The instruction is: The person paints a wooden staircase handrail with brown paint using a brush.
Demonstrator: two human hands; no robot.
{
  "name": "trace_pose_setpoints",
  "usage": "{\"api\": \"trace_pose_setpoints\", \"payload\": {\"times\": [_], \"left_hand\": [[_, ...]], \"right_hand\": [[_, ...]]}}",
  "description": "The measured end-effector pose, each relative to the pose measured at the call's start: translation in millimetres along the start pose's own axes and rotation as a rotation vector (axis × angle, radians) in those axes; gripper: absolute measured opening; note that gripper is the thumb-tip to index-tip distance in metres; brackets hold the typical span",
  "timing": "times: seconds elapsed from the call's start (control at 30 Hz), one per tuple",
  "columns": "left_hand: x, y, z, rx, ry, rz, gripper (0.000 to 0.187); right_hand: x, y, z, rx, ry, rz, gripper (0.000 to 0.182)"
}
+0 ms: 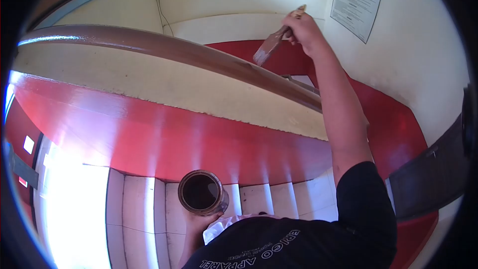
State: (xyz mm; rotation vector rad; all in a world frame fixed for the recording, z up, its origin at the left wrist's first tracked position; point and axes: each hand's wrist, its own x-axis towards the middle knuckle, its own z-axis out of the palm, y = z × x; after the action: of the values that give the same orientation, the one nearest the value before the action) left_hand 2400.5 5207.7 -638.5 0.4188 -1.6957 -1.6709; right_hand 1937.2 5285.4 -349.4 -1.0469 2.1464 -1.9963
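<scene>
My right hand (303,32) is closed around the handle of a paintbrush (270,47), its bristles pointing down and left. The bristle tips are right by the top of a brown handrail (199,56), which looks glossy at its left end. Low in front of my body, my left hand (201,221) grips an open paint can (203,193) from below. Dark brown paint shows inside the can, and its rim is stained. A white cloth (226,225) lies against my shirt beside the left hand.
Below the handrail runs a cream and red stair wall (199,139). White tiled steps (137,204) descend toward bright light at the left. A printed notice (357,2) hangs on the right wall, and a thin cable (160,5) runs down the back wall.
</scene>
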Motion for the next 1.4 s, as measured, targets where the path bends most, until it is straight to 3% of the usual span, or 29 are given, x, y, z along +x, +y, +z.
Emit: {"api": "trace_pose_setpoints", "payload": {"times": [0.1, 0.17, 0.2, 0.27, 0.37, 0.43, 0.5, 0.63, 0.73, 0.9, 1.13, 1.4], "left_hand": [[10.6, 38.8, -26.0, 0.015, -0.045, -0.022, 0.102], [18.5, 67.1, -39.9, -0.017, -0.049, -0.047, 0.102], [24.0, 84.4, -48.8, -0.077, -0.1, -0.099, 0.103], [45.6, 107.6, -60.7, -0.088, -0.174, -0.034, 0.104], [65.1, 121.9, -70.8, -0.056, -0.252, -0.05, 0.102], [80.0, 120.8, -69.3, 0.118, -0.305, -0.051, 0.114], [92.6, 121.3, -47.6, 0.091, -0.238, 0.099, 0.116], [114.1, 110.0, -25.7, 0.165, -0.299, 0.151, 0.122], [119.2, 114.4, -13.9, 0.246, -0.274, 0.228, 0.123], [128.0, 116.8, -11.0, 0.285, -0.267, 0.25, 0.121], [141.7, 124.0, -19.6, 0.308, -0.166, 0.386, 0.119], [149.1, 123.9, -29.2, 0.312, -0.19, 0.298, 0.119]], "right_hand": [[-7.6, 49.3, -26.6, -0.055, 0.032, 0.063, 0.017], [-29.6, 112.4, -75.0, -0.049, 0.285, 0.211, 0.018], [-42.6, 127.0, -105.3, -0.146, 0.405, 0.428, 0.028], [-69.8, 114.8, -134.3, -0.725, 0.516, 0.56, 0.02], [-109.2, 59.2, -96.1, -0.931, 0.674, 0.244, 0.022], [-126.1, 10.3, -66.0, -0.617, 0.626, 0.22, 0.018], [-143.4, -43.9, -35.2, -0.098, 0.477, 0.128, 0.011], [-174.9, -143.7, 32.7, 0.348, 0.172, -0.096, 0.007], [-183.0, -173.0, 68.6, 0.004, -0.127, -0.318, 0.006], [-185.6, -180.4, 128.8, -0.289, -0.579, -0.211, 0.007], [-176.7, -145.3, 168.5, -0.495, -0.682, -0.342, 0.013], [-151.1, -181.3, 156.5, -0.235, -0.551, -0.225, 0.006]]}}
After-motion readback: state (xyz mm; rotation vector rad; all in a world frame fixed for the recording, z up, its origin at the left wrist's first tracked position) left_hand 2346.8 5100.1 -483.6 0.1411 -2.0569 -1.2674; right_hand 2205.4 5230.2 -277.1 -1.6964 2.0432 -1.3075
